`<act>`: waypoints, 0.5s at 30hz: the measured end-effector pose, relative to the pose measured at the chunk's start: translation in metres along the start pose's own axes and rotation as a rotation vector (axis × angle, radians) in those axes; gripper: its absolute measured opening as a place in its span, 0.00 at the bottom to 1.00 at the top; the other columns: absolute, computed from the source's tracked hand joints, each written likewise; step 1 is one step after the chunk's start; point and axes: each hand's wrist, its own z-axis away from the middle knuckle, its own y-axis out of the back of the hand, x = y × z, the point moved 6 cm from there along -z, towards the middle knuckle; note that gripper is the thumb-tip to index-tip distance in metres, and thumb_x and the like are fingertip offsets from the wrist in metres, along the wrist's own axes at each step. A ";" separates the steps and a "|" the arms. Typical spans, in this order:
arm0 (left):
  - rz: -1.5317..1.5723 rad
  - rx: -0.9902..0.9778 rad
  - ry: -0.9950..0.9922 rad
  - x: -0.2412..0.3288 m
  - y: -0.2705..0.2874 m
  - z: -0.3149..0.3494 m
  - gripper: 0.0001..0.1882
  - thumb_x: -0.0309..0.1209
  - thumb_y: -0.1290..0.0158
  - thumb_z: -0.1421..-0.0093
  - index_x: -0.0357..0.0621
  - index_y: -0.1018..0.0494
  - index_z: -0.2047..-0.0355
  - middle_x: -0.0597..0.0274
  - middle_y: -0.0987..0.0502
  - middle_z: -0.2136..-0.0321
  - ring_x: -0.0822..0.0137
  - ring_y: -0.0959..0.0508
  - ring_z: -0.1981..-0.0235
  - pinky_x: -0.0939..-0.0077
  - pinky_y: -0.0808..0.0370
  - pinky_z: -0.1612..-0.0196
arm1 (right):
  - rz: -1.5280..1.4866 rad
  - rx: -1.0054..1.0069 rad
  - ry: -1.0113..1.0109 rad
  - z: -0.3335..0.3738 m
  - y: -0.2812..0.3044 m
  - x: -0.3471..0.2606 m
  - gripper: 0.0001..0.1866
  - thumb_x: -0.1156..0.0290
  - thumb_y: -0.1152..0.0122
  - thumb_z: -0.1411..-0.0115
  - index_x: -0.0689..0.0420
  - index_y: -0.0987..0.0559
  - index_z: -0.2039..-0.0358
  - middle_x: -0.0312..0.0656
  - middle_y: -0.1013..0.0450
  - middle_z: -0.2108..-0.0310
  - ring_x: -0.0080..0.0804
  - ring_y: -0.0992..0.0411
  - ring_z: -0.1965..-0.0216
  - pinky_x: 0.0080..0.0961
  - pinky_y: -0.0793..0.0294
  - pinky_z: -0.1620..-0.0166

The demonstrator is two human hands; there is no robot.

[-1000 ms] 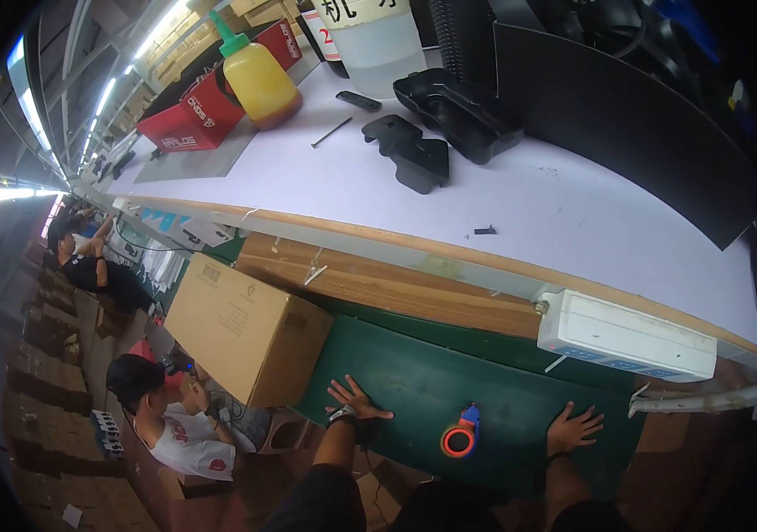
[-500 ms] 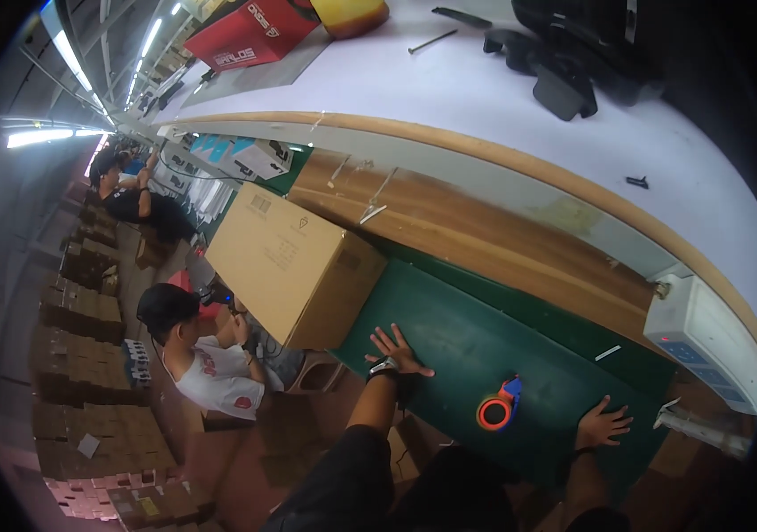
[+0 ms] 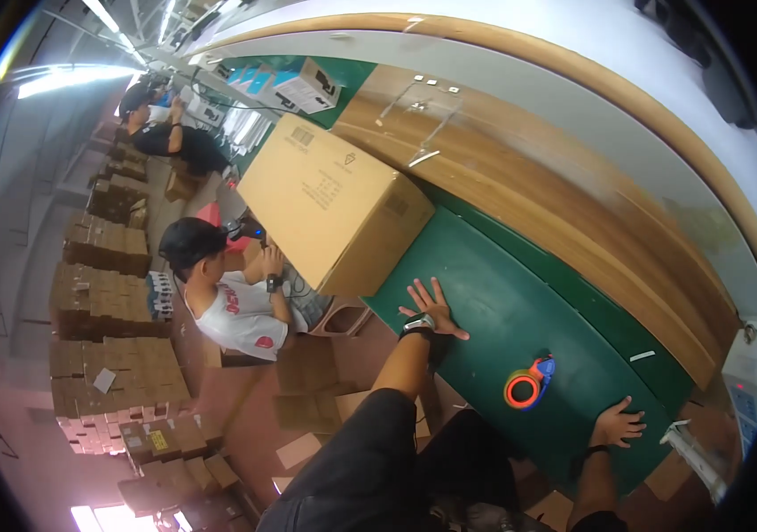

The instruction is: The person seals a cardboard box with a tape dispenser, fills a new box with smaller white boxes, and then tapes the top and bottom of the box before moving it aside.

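Note:
My left hand [image 3: 432, 312] lies on the green worktop [image 3: 494, 306] with its fingers spread, a little to the right of a large closed cardboard box [image 3: 325, 199]. A watch [image 3: 417, 324] is on that wrist. Farther right, near the end of the worktop, my right hand [image 3: 617, 426] also rests flat with the fingers apart. Neither hand holds anything. Between them, closer to the right hand, an orange and blue tape dispenser [image 3: 523, 388] lies on the green surface.
A person in a white shirt [image 3: 241, 310] sits left of the box; another in black [image 3: 174, 137] is farther off. Stacked cartons [image 3: 117, 372] line the left. Open cartons [image 3: 307, 390] lie on the floor. A raised shelf edge [image 3: 529, 75] and a white power box [image 3: 745, 377] border the worktop.
The view has turned, so the box and worktop appear higher and farther right, and more floor shows. Both hands stay flat on the worktop, and the tape dispenser keeps its place between them.

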 end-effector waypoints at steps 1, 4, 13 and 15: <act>0.008 -0.011 -0.006 0.002 -0.003 0.001 0.92 0.64 0.26 0.80 0.47 0.86 0.33 0.29 0.88 0.35 0.32 0.83 0.33 0.14 0.65 0.44 | -0.027 0.008 0.013 0.000 -0.001 0.002 0.42 0.30 0.66 0.37 0.47 0.43 0.33 0.52 0.55 0.29 0.55 0.57 0.29 0.71 0.59 0.37; 0.011 -0.015 0.023 -0.007 0.000 0.004 0.92 0.63 0.26 0.80 0.48 0.86 0.33 0.29 0.89 0.36 0.32 0.84 0.33 0.14 0.65 0.44 | -0.081 0.025 0.032 -0.004 -0.006 0.004 0.44 0.29 0.67 0.38 0.47 0.43 0.32 0.52 0.56 0.29 0.54 0.58 0.28 0.70 0.60 0.36; -0.003 -0.033 0.033 -0.002 0.003 0.007 0.92 0.63 0.26 0.79 0.47 0.86 0.33 0.30 0.89 0.35 0.31 0.83 0.33 0.14 0.64 0.44 | -0.130 -0.001 0.026 -0.005 -0.008 0.004 0.44 0.28 0.67 0.38 0.47 0.45 0.31 0.53 0.58 0.28 0.54 0.61 0.28 0.70 0.63 0.35; 0.003 -0.036 0.035 -0.003 0.004 0.009 0.91 0.62 0.26 0.78 0.47 0.86 0.33 0.30 0.89 0.35 0.32 0.83 0.33 0.14 0.65 0.44 | -0.146 -0.008 0.024 -0.004 -0.007 0.003 0.44 0.28 0.68 0.38 0.47 0.45 0.31 0.53 0.58 0.28 0.54 0.61 0.28 0.70 0.63 0.35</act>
